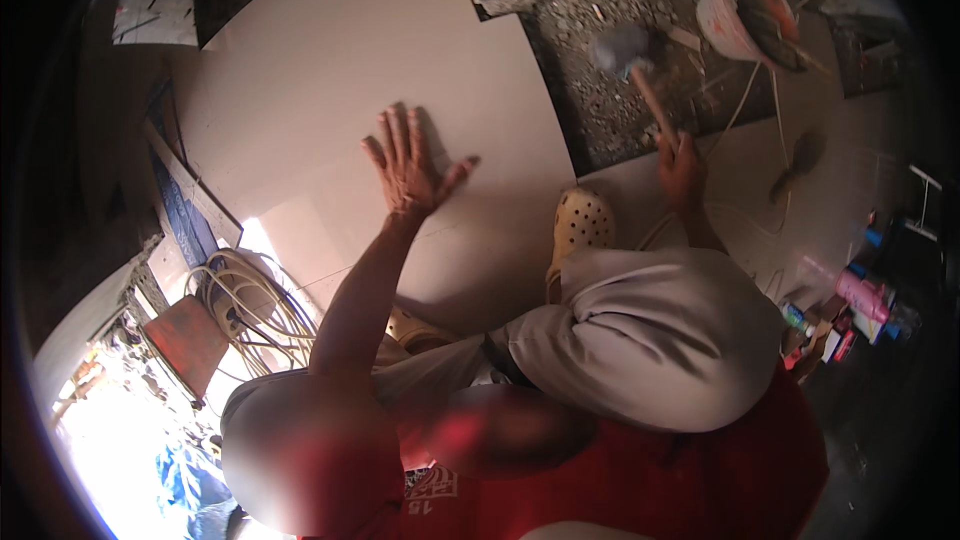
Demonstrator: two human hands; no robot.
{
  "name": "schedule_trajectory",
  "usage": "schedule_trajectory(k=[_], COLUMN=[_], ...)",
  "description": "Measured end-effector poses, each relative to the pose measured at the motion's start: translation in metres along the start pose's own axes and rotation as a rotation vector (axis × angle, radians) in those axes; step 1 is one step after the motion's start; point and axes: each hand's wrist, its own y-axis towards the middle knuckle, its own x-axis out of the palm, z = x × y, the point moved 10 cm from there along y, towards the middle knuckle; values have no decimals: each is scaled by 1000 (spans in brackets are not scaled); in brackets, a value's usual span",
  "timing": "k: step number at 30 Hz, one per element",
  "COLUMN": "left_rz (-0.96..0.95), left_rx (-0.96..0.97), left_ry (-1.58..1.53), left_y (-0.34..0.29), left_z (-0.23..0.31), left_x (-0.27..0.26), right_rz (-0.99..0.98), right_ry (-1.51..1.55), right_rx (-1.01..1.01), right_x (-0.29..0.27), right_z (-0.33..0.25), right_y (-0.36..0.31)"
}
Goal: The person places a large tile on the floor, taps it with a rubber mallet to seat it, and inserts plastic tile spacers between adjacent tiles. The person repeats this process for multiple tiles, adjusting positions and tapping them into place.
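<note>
My left hand lies flat with its fingers spread on a large beige floor tile. On the right, my right hand is closed around the wooden handle of a mallet. The mallet's dark grey head is over a patch of rough gravelly ground beside the tile's edge. Some blur on the head keeps me from telling whether it touches the ground. My foot in a yellow clog stands between the two hands, close to the tile's corner.
A dirty pinkish bucket leans at the far right, with a thin cord near it. Coiled cable and an orange-red container are at the left. A pink bottle lies among small items at the right.
</note>
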Motion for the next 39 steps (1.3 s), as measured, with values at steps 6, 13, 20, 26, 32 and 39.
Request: schedule_trajectory(k=[6,13,20,26,32,39], left_rz=[-227,-329,-335,-249,-240,-336], left_rx=[222,210,177,-21,-116,-288], left_ry=[-129,-61,-24,-43,-94,27], left_y=[-24,-24,-27,-43,-50,-46], left_z=[74,70,68,49,42,45], left_x=[-6,3,7,4,6,-5], right_rz=[-10,-27,58,-281,-438,-596], right_ry=[60,217,336,357,494,567], right_rx=[263,193,-58,-299,-658,-677], right_x=[34,61,40,18,9,42], right_z=[9,40,44,-12,-145,-231], right_y=[91,137,122,13,-32,20])
